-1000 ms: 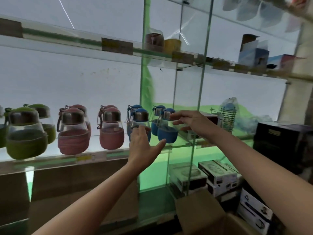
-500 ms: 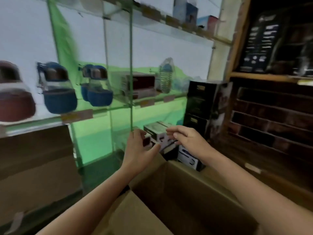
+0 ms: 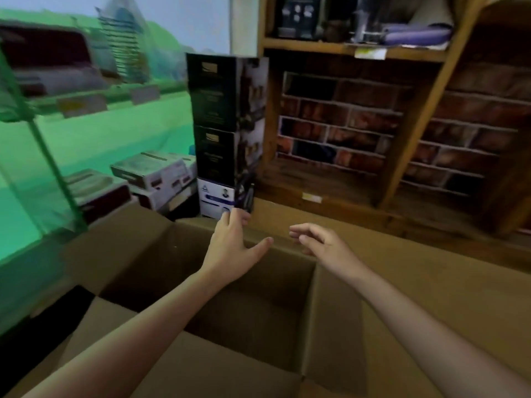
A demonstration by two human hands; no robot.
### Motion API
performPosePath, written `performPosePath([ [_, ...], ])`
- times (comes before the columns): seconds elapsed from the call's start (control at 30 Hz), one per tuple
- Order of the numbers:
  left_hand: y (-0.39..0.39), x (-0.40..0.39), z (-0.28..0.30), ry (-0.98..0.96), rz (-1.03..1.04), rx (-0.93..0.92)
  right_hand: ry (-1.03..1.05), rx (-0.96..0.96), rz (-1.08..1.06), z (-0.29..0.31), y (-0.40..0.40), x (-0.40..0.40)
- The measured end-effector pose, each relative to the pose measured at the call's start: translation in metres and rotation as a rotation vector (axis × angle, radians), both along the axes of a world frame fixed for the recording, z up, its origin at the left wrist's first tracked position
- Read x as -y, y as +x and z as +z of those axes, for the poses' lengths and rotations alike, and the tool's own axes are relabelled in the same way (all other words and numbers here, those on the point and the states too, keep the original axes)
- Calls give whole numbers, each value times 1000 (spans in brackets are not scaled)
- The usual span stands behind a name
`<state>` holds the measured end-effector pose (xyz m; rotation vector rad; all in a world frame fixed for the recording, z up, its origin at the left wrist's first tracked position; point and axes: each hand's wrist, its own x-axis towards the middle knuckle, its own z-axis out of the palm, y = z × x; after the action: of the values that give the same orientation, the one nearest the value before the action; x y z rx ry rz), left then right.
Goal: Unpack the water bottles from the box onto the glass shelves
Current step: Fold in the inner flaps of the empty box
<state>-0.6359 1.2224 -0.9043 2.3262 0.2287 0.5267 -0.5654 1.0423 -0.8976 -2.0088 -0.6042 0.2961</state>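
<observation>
Both reaching over the open box (image 3: 258,282), left hand (image 3: 232,248) and right hand (image 3: 324,245) with grip wide, holding nothing, ready to dip in. No water bottles visible inside; glass shelves (image 3: 86,104) off left.

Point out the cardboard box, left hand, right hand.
cardboard box (image 3: 336,326): head view, right inner wall.
left hand (image 3: 232,248): head view, back of hand.
right hand (image 3: 330,248): head view, back of hand.

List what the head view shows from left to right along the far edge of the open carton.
Green glass panel → white flat boxes → stack of black boxes → brick-backed wooden shelf unit.
</observation>
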Motion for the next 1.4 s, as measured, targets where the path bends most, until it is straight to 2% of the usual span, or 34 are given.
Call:
performPosePath([
  [0.3,27,87,-42,20,-273,-177,-145,-164,-246,-68,-14,88],
  [0.53,38,110,-61,9,-366,-212,-308,-122,-259,-119,-19,101],
  [0.73,44,100,-63,9,-335,-207,-418,-109,-303,-109,-32,91],
  [0.87,52,84,-53,3,-284,-192,-558,151,-283,-62,-50,79],
  [0.97,57,65,-42,-9,-224,-174,-454,250,-222,-31,-54,55],
  [1.13,51,22,-37,-66,-104,-138,-271,213,-66,-20,-52,7],
  [1.27,43,-7,-50,-94,-21,-147,-291,217,-1,-41,-52,-23],
  [1.4,33,-25,-67,-110,33,-191,-335,82,72,-67,-49,-37],
])
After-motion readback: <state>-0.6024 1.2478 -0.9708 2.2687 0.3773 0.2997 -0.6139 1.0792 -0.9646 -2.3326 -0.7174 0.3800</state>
